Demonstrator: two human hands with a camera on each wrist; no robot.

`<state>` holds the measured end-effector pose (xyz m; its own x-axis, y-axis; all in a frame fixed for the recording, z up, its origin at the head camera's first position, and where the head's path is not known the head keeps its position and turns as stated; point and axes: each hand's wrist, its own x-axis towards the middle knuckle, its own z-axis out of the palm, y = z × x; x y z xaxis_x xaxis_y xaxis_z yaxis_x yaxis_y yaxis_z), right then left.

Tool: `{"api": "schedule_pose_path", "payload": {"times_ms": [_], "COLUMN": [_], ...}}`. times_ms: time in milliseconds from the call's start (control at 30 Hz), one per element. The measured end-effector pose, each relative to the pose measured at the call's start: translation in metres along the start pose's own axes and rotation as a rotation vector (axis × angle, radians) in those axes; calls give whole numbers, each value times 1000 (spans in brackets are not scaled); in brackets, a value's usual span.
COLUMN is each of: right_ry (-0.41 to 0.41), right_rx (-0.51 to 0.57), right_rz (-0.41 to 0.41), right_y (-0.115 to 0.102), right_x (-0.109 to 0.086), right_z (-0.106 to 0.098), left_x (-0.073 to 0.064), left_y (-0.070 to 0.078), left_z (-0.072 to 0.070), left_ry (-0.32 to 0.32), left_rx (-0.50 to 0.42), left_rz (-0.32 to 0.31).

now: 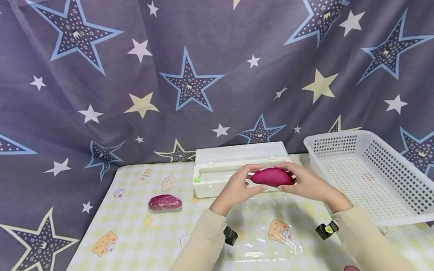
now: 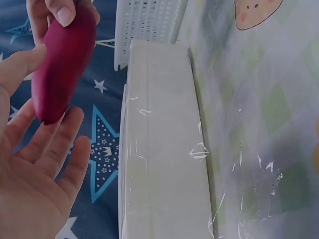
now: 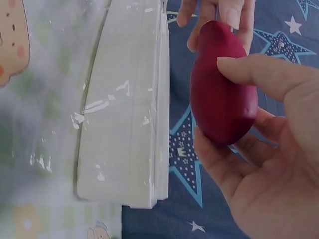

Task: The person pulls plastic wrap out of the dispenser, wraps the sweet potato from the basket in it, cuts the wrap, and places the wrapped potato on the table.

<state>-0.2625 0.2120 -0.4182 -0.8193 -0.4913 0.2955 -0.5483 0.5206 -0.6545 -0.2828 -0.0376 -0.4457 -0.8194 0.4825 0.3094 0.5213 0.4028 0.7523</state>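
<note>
A smooth, deep magenta sweet potato [image 1: 272, 177] is held up between both hands, in front of a white cling film box [image 1: 214, 187]. My right hand [image 1: 304, 183] grips its right end, thumb on one side and fingers round the other, as the right wrist view shows. At the tapered left end, my left hand [image 1: 240, 185] has its thumb against the side and its fingers spread round the tip. Below the hands, a clear sheet of cling film [image 1: 259, 242] lies on the checked tablecloth [image 1: 133, 248]. The box's lid [image 1: 241, 152] stands raised.
Another magenta sweet potato [image 1: 164, 202], wrapped in clear film, lies on the left of the table. A white perforated basket [image 1: 402, 177] stands at the right, reaching the table's edge. Behind the table hangs a dark curtain [image 1: 234, 111] with stars.
</note>
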Motion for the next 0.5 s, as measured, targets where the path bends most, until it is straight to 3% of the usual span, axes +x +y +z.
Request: {"api": "schedule_pose_path", "payload": {"times_ms": [267,500], "right_ry": [-19,-15], "right_rx": [92,202], "right_rz": [36,45], "right_y": [-6,-1], "right_x": [-1,-4], "right_z": [10,14], "left_x": [-5,-11], "left_y": [-5,-6], "left_z": [-3,-9], "left_ry": [45,74], "left_rx": [-2,-14], "left_rz": [53,43]}}
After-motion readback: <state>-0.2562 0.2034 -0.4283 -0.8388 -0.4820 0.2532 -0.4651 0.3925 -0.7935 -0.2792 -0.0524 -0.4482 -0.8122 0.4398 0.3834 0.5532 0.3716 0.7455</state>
